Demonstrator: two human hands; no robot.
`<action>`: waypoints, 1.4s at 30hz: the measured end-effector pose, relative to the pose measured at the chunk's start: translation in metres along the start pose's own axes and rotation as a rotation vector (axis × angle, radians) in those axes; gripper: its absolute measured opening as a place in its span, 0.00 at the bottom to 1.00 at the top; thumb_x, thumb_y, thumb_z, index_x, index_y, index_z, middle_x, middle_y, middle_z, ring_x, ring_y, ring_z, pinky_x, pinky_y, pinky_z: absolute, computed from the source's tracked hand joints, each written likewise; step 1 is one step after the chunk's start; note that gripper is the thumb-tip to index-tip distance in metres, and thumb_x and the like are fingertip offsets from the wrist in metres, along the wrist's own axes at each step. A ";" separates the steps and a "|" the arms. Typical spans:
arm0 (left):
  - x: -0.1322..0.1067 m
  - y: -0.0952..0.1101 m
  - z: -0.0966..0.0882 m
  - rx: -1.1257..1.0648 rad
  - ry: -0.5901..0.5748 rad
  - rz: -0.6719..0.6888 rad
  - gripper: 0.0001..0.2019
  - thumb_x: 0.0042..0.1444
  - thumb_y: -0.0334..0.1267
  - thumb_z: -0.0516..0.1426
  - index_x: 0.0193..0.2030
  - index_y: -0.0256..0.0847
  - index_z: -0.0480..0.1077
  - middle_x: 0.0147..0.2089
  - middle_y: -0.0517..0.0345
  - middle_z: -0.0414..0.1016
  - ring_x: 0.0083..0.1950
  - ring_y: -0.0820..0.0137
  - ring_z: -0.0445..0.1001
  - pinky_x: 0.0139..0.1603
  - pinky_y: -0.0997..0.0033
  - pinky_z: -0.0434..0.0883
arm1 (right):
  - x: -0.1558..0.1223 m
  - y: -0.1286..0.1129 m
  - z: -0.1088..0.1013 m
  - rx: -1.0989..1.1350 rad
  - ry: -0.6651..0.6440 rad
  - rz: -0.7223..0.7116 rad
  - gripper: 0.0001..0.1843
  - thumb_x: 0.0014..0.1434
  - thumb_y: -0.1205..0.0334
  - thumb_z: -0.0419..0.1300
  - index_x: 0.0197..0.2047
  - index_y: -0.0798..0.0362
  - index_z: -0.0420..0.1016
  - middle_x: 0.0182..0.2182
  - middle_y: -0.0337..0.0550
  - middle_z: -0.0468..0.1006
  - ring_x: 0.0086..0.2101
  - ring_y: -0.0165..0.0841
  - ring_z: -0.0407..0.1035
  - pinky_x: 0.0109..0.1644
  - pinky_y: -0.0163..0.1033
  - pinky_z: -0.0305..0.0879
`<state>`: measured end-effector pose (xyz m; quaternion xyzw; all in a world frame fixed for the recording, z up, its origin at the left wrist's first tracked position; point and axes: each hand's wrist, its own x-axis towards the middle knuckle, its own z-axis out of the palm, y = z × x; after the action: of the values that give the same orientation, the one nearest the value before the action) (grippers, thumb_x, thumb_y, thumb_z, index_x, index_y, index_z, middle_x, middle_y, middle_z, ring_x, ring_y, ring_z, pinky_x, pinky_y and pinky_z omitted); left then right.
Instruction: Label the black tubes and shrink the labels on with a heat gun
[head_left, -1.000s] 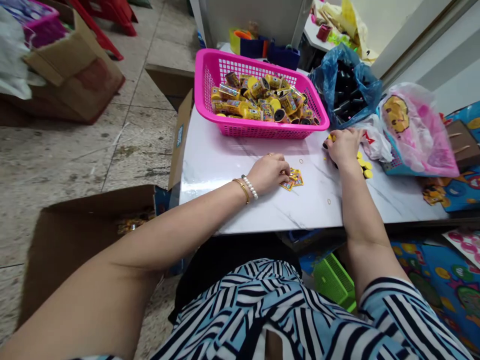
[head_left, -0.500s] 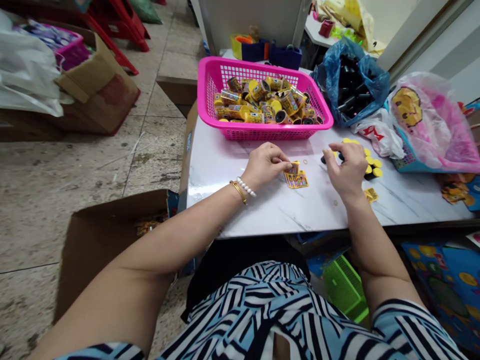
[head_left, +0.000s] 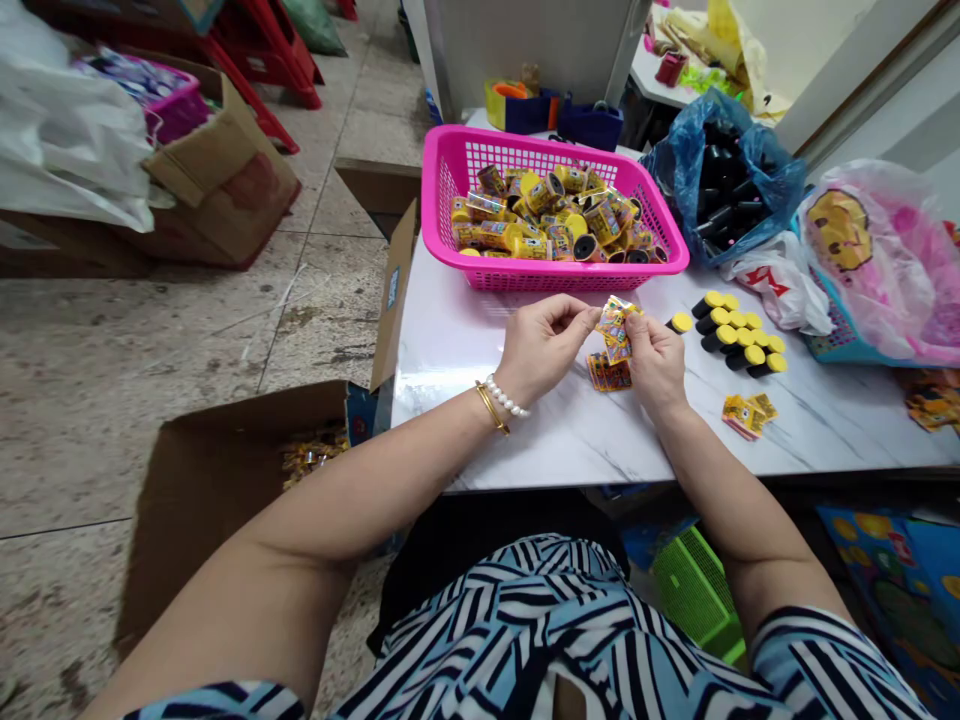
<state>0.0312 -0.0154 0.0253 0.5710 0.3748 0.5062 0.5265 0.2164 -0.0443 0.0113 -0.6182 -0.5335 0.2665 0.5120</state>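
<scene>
Over the marble table (head_left: pixel 525 440), pinching a small yellow label strip (head_left: pixel 615 322) from both sides: left hand (head_left: pixel 544 345) w/ thumb and forefinger closed on its left edge, right hand (head_left: pixel 656 360) w/ fingers curled, gripping the right edge. Held just above the tabletop, over a little stack of labels (head_left: pixel 609 375) lying flat.

Behind the hands, at the far edge, pink basket (head_left: pixel 442 200): roughly half full of yellow-labelled tubes (head_left: pixel 555 215), all jumbled, some showing black ends. Right of it, blue plastic bag (head_left: pixel 780 175), mouth open, packed w/ bare black tubes (head_left: pixel 720 190). Just beside that, white bag (head_left: pixel 780 285), crumpled, contents hidden. Further right, pink translucent bag (head_left: pixel 885 270) w/ a yellow cartoon print; something inside, prob. more stock, too blurred to call.

On the table near the right hand: cluster of yellow-capped black tubes (head_left: pixel 739 340), lying side by side, w/ one loner (head_left: pixel 680 322) set apart toward the basket. A few loose labels (head_left: pixel 746 412) near the front edge.

Down on the floor at left, open cardboard box (head_left: pixel 217 480), mostly hollow, yellow wrapped bits (head_left: pixel 311 455) in its far corner. Under the table, green basket (head_left: pixel 697 590), contents out of sight. Far left, another carton (head_left: pixel 225 180) holding a second pink crate (head_left: pixel 176 105).
</scene>
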 end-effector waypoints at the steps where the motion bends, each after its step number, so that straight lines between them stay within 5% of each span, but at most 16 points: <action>1: 0.000 0.000 0.000 -0.005 0.005 0.004 0.13 0.67 0.45 0.62 0.36 0.38 0.78 0.31 0.57 0.76 0.31 0.73 0.69 0.32 0.74 0.65 | -0.002 0.000 0.000 -0.010 0.004 -0.013 0.30 0.66 0.31 0.61 0.29 0.50 0.71 0.24 0.35 0.70 0.26 0.29 0.61 0.30 0.37 0.59; 5: 0.007 -0.008 -0.002 0.011 0.021 -0.007 0.10 0.63 0.43 0.65 0.41 0.38 0.80 0.37 0.55 0.81 0.36 0.71 0.74 0.37 0.75 0.69 | -0.006 -0.001 0.000 -0.064 -0.108 -0.058 0.29 0.68 0.32 0.59 0.31 0.49 0.73 0.25 0.36 0.71 0.27 0.30 0.63 0.31 0.38 0.60; 9: 0.017 -0.020 -0.008 0.227 -0.109 -0.117 0.08 0.57 0.40 0.69 0.35 0.37 0.80 0.33 0.56 0.81 0.34 0.70 0.73 0.36 0.75 0.67 | -0.004 0.005 -0.001 -0.336 -0.267 -0.240 0.26 0.73 0.39 0.55 0.33 0.49 0.79 0.28 0.41 0.74 0.33 0.35 0.69 0.41 0.43 0.67; 13: 0.021 -0.028 -0.010 0.406 -0.150 -0.122 0.07 0.55 0.37 0.68 0.29 0.38 0.80 0.28 0.58 0.79 0.32 0.70 0.72 0.35 0.74 0.64 | -0.001 0.013 -0.002 -0.568 -0.213 -0.421 0.14 0.71 0.52 0.59 0.46 0.45 0.87 0.42 0.46 0.81 0.46 0.41 0.73 0.55 0.49 0.68; 19: 0.022 -0.024 -0.010 0.337 -0.027 -0.034 0.10 0.60 0.43 0.65 0.33 0.38 0.80 0.30 0.58 0.80 0.32 0.71 0.71 0.35 0.74 0.63 | 0.001 0.010 -0.003 -0.413 -0.081 -0.404 0.13 0.70 0.56 0.61 0.38 0.45 0.87 0.36 0.42 0.84 0.41 0.38 0.76 0.52 0.47 0.70; 23: 0.023 -0.024 -0.011 0.270 -0.004 -0.013 0.15 0.62 0.47 0.63 0.32 0.37 0.79 0.27 0.59 0.76 0.30 0.72 0.68 0.33 0.73 0.61 | 0.005 0.015 -0.001 -0.445 -0.156 -0.376 0.15 0.67 0.60 0.61 0.32 0.46 0.87 0.38 0.42 0.87 0.43 0.39 0.79 0.57 0.50 0.71; 27: 0.023 -0.037 -0.009 0.266 -0.068 -0.039 0.15 0.60 0.49 0.65 0.34 0.36 0.80 0.32 0.54 0.80 0.33 0.69 0.72 0.35 0.72 0.64 | 0.008 0.020 0.004 -0.607 -0.126 -0.409 0.12 0.63 0.62 0.63 0.40 0.44 0.91 0.56 0.44 0.85 0.58 0.46 0.74 0.70 0.58 0.63; 30: 0.024 -0.047 -0.006 0.215 -0.152 -0.069 0.15 0.56 0.47 0.68 0.40 0.36 0.82 0.37 0.50 0.84 0.36 0.67 0.76 0.37 0.71 0.68 | 0.008 0.016 0.004 -0.507 -0.115 -0.374 0.13 0.65 0.60 0.61 0.41 0.43 0.90 0.61 0.44 0.82 0.63 0.45 0.71 0.73 0.59 0.60; 33: 0.025 -0.049 -0.005 0.124 -0.141 -0.095 0.13 0.55 0.46 0.68 0.38 0.36 0.81 0.36 0.51 0.83 0.36 0.68 0.76 0.37 0.72 0.69 | 0.005 0.010 0.003 -0.331 -0.110 -0.317 0.14 0.67 0.56 0.60 0.38 0.46 0.89 0.52 0.45 0.86 0.57 0.42 0.76 0.68 0.53 0.65; 35: 0.024 -0.043 -0.004 0.064 -0.043 -0.076 0.13 0.54 0.46 0.68 0.36 0.37 0.80 0.35 0.53 0.81 0.34 0.70 0.75 0.36 0.73 0.69 | 0.003 0.006 0.002 -0.230 -0.110 -0.235 0.16 0.67 0.51 0.61 0.35 0.49 0.86 0.39 0.44 0.86 0.43 0.38 0.78 0.54 0.46 0.72; 38: 0.015 -0.027 -0.001 0.021 0.062 0.006 0.14 0.58 0.48 0.67 0.34 0.37 0.78 0.32 0.57 0.77 0.32 0.73 0.71 0.34 0.75 0.67 | 0.000 0.003 0.001 -0.084 -0.089 -0.088 0.21 0.68 0.44 0.61 0.32 0.52 0.80 0.25 0.37 0.76 0.28 0.30 0.67 0.35 0.37 0.65; 42: -0.005 -0.009 0.008 -0.002 0.000 0.013 0.18 0.63 0.52 0.65 0.34 0.37 0.79 0.27 0.60 0.73 0.27 0.75 0.66 0.30 0.76 0.64 | -0.002 -0.004 -0.001 0.076 -0.013 0.018 0.30 0.64 0.32 0.62 0.31 0.53 0.78 0.21 0.34 0.69 0.23 0.26 0.59 0.27 0.35 0.57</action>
<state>0.0388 -0.0201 0.0165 0.5730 0.3707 0.5101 0.5235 0.2156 -0.0468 0.0147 -0.6014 -0.5207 0.2951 0.5293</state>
